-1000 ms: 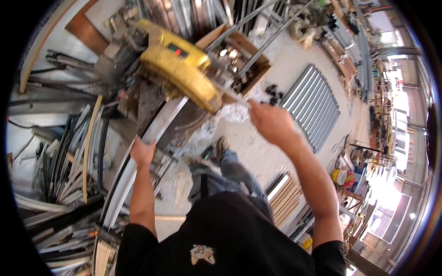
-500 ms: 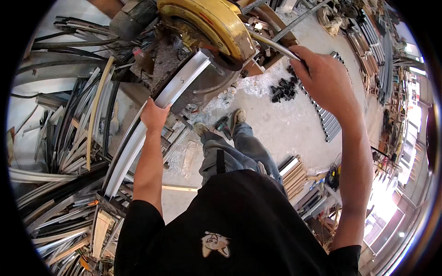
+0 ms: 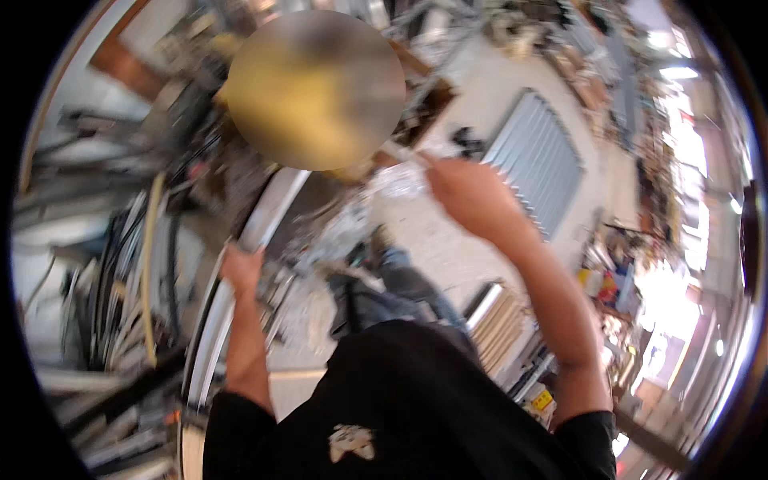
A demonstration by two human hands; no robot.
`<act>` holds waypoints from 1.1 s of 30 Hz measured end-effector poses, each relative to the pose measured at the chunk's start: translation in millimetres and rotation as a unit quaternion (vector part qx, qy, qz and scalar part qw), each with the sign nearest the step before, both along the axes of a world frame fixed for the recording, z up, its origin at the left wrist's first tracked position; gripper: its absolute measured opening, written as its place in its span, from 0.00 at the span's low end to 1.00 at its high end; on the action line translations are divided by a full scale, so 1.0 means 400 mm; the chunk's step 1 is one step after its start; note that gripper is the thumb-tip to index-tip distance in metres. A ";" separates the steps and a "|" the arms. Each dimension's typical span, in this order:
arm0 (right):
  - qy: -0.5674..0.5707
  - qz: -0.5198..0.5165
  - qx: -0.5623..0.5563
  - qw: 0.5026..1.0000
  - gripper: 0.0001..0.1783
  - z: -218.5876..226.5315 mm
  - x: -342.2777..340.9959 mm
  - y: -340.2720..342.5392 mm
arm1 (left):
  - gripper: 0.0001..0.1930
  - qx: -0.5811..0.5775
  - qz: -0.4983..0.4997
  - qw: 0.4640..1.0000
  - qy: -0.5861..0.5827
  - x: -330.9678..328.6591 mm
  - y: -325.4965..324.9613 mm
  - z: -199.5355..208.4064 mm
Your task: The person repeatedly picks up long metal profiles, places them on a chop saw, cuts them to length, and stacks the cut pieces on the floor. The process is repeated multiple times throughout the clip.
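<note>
A long pale metal profile (image 3: 276, 210) runs up from the lower left to beneath a yellow chop saw (image 3: 312, 108). My left hand (image 3: 242, 268) is closed around the profile below the saw, pressing it from above. On the saw's right, my right hand (image 3: 472, 196) is closed around the end of the saw's handle (image 3: 400, 152), its arm reaching in from the right. Heavy blur covers the saw's guard, so its blade and the exact cutting spot are hidden.
Piles of loose strips and offcuts (image 3: 120, 288) lie to the left. A stack of grey ribbed panels (image 3: 538, 156) rests on the floor beyond my right arm. Bundled wooden lengths (image 3: 498, 328) lie right of my legs, and shelving lines the far right.
My right hand and the saw handle have moved left and slightly down in view. The yellow saw also appears further left. My left hand stays on the profile; the picture is now blurred.
</note>
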State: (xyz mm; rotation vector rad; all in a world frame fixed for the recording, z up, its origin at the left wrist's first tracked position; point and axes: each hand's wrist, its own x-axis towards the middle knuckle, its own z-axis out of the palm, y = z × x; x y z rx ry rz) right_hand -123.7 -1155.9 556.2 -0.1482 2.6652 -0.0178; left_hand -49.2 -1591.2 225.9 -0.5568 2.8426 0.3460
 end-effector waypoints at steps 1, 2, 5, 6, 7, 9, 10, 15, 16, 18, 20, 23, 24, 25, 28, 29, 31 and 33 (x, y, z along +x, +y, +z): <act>0.002 0.010 0.024 1.000 0.12 -0.024 0.007 0.017 | 0.49 0.005 0.001 1.000 -0.016 0.002 -0.006 -0.014; 0.017 0.014 0.012 1.000 0.11 -0.072 0.025 0.055 | 0.50 -0.038 0.024 0.995 -0.089 -0.029 0.058 0.047; 0.004 0.054 -0.009 0.998 0.13 -0.082 0.017 0.046 | 0.47 0.069 0.015 0.997 -0.014 0.021 -0.023 -0.127; -0.036 -0.005 -0.051 0.998 0.17 -0.118 0.015 0.026 | 0.49 0.014 0.024 0.999 0.033 0.039 -0.068 -0.182; 0.016 0.053 -0.077 0.996 0.17 -0.120 -0.009 -0.002 | 0.48 -0.066 0.051 0.996 0.043 0.055 -0.090 -0.177; 0.012 0.007 -0.071 0.997 0.20 -0.143 0.030 0.046 | 0.49 -0.040 -0.003 0.998 0.050 0.018 -0.049 -0.169; 0.024 -0.008 -0.074 0.997 0.19 -0.157 0.045 0.060 | 0.50 -0.024 -0.021 0.998 0.050 0.019 -0.052 -0.166; 0.096 -0.016 -0.118 0.988 0.17 -0.236 0.091 0.080 | 0.53 -0.005 -0.020 0.999 0.028 0.010 -0.022 -0.080; 0.097 -0.016 -0.124 0.987 0.17 -0.237 0.089 0.068 | 0.54 -0.009 -0.009 1.000 0.024 0.011 -0.016 -0.058; 0.096 -0.023 -0.131 0.987 0.17 -0.265 0.089 0.052 | 0.55 -0.011 0.010 1.000 0.018 0.015 -0.015 -0.033; 0.105 -0.025 -0.141 0.984 0.17 -0.318 0.103 0.066 | 0.56 0.018 0.024 1.000 -0.003 0.006 0.008 -0.013; 0.095 -0.031 -0.145 0.984 0.17 -0.353 0.105 0.063 | 0.57 0.008 0.020 1.000 -0.001 0.019 0.009 -0.010; 0.092 -0.035 -0.147 0.984 0.17 -0.357 0.115 0.065 | 0.57 0.007 0.020 1.000 -0.013 0.026 0.014 -0.006; 0.101 -0.039 -0.151 0.983 0.17 -0.361 0.119 0.067 | 0.57 0.008 0.021 0.999 -0.026 0.026 0.017 0.001; 0.118 -0.048 -0.162 0.979 0.17 -0.375 0.132 0.072 | 0.58 0.016 0.019 0.998 -0.064 0.025 0.022 0.021; 0.121 -0.048 -0.164 0.978 0.16 -0.384 0.134 0.075 | 0.59 0.018 0.017 0.997 -0.080 0.022 0.022 0.028; 0.127 -0.049 -0.173 0.975 0.16 -0.398 0.134 0.073 | 0.60 0.027 0.018 0.993 -0.112 0.016 0.022 0.056; 0.132 -0.057 -0.182 0.973 0.17 -0.409 0.142 0.077 | 0.60 0.041 0.019 0.987 -0.156 0.008 0.030 0.089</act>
